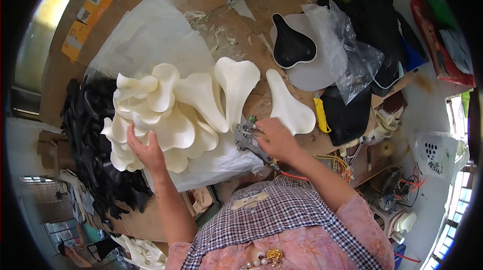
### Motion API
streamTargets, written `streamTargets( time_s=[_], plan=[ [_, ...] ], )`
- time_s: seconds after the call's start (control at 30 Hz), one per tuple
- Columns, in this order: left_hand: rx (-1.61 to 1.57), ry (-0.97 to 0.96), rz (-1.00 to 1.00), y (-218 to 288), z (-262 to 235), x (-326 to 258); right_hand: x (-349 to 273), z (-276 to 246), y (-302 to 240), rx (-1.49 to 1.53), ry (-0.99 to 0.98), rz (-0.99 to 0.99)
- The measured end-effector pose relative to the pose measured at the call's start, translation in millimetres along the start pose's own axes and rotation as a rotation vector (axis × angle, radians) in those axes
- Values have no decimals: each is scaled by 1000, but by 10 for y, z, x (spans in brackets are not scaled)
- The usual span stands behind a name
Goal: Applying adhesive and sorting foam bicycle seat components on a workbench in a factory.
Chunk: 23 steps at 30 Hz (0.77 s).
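Observation:
My right hand (276,139) is closed around a grey metal spray gun (245,138) with a red-orange hose trailing from its lower end. Its front points at the narrow end of a cream foam bicycle saddle pad (236,81). At the near side of a heaped pile of cream saddle pads (176,129), my left hand (147,150) has its fingers apart against the pads. Its fingertips overlap the pile, and I see no pad gripped in it. Another cream pad (289,106) lies alone, right of the spray gun.
Black saddle covers (95,139) are heaped at the left. A finished-looking black saddle (292,43) rests on a grey rounded sheet. Clear plastic (347,43), a yellow-handled tool (322,114) and black material (347,119) lie right. White sheeting (156,28) covers part of the cardboard-topped table.

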<state>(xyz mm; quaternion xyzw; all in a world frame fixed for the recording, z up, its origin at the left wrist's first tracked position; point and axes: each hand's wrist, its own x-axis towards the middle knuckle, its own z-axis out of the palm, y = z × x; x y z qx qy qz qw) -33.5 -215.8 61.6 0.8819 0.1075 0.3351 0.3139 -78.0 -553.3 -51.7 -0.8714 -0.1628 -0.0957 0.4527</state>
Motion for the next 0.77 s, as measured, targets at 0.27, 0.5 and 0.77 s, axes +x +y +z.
streamTargets(
  time_s=[0.27, 0.5, 0.77],
  plan=[
    [-472, -379, -315, 391, 654, -738, 0, -1189, 1083, 25, 284, 520],
    [-577, -1019, -581, 761, 1543, -1364, -292, -1109, 1308, 170, 101, 667],
    [-500, -1128, -822, 1131, 2004, -1377, -214, -887, 794, 508, 114, 430]
  ],
)
